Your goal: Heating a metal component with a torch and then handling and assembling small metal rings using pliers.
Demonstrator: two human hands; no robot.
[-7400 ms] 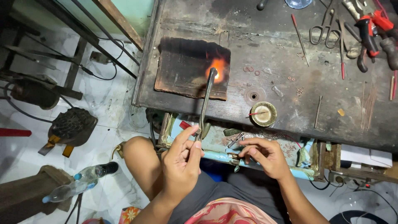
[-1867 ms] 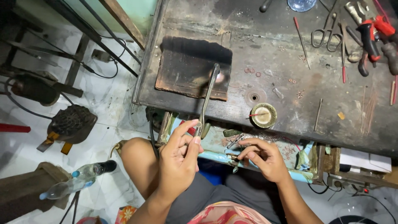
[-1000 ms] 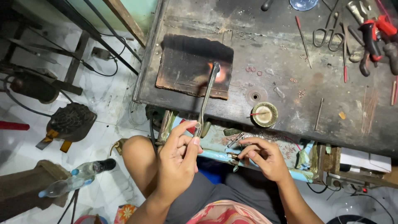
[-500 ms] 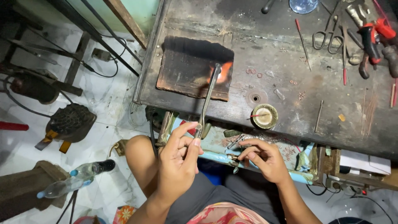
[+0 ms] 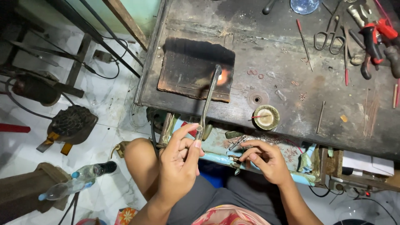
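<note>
Left hand (image 5: pixel 179 160) gripping torch (image 5: pixel 208 102), flame (image 5: pixel 223 76) still on the charred block (image 5: pixel 191 68) on the desk (image 5: pixel 291 104), weaker than half a second ago, right hand (image 5: pixel 266 160) pinching small metal tool (image 5: pixel 234 158), clear bottle (image 5: pixel 77 181) on the floor.

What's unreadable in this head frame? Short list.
- Head view: what the right hand pinches is too small, and its fingers cover it.
- Workpiece under the flame on the charred block: lost in the glow and behind the torch tip.
- Torch grip: wrapped by the left hand.
- Small rings on the bench: too tiny to count.
- Pliers: cut off by the top edge.
</note>
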